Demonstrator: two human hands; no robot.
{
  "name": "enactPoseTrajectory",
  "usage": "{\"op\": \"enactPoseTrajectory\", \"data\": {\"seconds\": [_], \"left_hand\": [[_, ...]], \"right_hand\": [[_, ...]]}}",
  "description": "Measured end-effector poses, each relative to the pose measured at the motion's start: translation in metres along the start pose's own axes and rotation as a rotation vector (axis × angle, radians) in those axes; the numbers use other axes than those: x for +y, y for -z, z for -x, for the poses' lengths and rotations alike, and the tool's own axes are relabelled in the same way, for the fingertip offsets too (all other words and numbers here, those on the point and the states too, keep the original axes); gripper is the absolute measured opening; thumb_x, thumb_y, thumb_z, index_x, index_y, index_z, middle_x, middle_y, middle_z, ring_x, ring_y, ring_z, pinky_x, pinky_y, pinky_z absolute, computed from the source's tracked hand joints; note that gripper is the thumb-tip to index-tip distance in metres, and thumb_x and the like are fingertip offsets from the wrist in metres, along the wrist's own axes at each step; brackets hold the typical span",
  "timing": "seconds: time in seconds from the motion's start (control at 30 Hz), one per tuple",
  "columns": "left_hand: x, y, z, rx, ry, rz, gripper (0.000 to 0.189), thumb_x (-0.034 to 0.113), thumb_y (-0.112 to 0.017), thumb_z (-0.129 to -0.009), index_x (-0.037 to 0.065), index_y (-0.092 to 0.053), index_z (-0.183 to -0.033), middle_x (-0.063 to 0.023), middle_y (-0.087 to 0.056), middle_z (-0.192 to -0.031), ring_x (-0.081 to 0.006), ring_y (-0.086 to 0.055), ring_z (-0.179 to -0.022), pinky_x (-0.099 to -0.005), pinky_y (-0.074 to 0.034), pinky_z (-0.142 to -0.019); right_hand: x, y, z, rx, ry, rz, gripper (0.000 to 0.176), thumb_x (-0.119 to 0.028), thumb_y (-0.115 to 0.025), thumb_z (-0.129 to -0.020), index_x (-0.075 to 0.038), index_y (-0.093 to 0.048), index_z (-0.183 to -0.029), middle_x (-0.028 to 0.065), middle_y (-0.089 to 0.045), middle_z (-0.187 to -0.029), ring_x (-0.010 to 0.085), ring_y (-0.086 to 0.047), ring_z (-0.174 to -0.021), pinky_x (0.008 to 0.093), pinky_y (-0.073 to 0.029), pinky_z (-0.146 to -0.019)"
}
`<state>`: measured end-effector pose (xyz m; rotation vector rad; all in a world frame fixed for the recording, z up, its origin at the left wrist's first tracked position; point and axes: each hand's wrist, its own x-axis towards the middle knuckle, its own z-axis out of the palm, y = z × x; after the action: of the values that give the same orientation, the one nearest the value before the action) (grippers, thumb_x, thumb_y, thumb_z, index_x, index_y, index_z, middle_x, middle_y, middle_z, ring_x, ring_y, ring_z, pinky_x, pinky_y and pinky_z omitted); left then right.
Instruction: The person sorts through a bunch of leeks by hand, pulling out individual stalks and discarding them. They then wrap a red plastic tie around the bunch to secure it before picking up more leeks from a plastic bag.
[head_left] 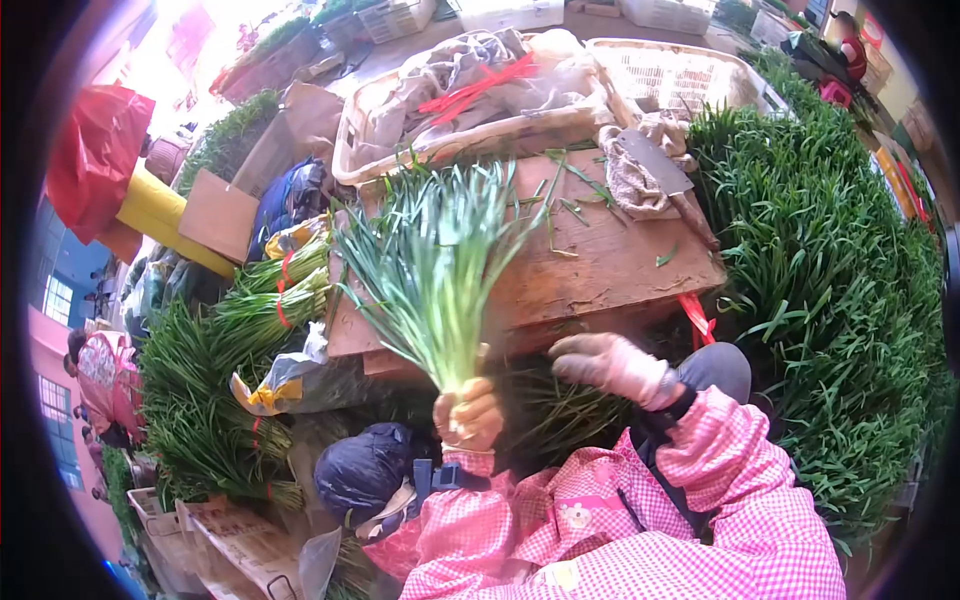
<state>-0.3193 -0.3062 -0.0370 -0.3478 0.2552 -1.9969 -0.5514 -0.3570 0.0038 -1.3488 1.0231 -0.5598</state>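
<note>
A loose bunch of garlic chives (440, 270) stands upright in my left hand (469, 415), its pale stem ends inside my closed, gloved fingers. The long green leaves fan out over the left part of a worn wooden board (600, 265). My right hand (608, 366), in a pale glove, hovers near the board's front edge with its fingers stretched leftward and nothing in them. On the board's far right corner a cleaver (655, 162) rests on a crumpled cloth (630, 180). Cut leaf scraps lie scattered on the wood.
Piled greens (820, 300) rise along my right side. Chive bundles with red ties (283, 290) are stacked on the left. Behind the board stand a crate with cloths (400, 150) and another white crate (690, 75). A red strip (697, 318) hangs at the board's front.
</note>
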Motion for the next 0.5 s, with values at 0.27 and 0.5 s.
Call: {"op": "enactPoseTrajectory", "data": {"seconds": [0.27,0.5], "left_hand": [[0.000,-0.053,-0.023,-0.154,-0.077,0.010,0.066,0.006,-0.056,-0.084,-0.003,-0.018,-0.137,-0.0050,-0.045,-0.076,-0.0106,-0.052,-0.057,-0.0215,-0.048,-0.046],[0.013,-0.114,-0.033,-0.079,0.036,-0.057,0.071,0.008,-0.055,-0.085,0.001,-0.012,-0.140,-0.0041,-0.042,-0.075,-0.0101,-0.048,-0.057,-0.0222,-0.046,-0.047]], "right_hand": [[0.026,0.002,-0.043,0.329,0.099,-0.172,0.031,-0.017,-0.062,-0.084,-0.001,-0.058,-0.110,-0.0003,-0.061,-0.093,0.0073,-0.053,-0.085,0.0241,-0.045,-0.077],[0.017,0.085,-0.122,0.535,0.142,0.740,0.068,-0.044,-0.064,-0.076,-0.012,-0.042,-0.131,0.0187,-0.035,-0.137,0.0336,-0.030,-0.128,0.0384,-0.025,-0.105]]}}
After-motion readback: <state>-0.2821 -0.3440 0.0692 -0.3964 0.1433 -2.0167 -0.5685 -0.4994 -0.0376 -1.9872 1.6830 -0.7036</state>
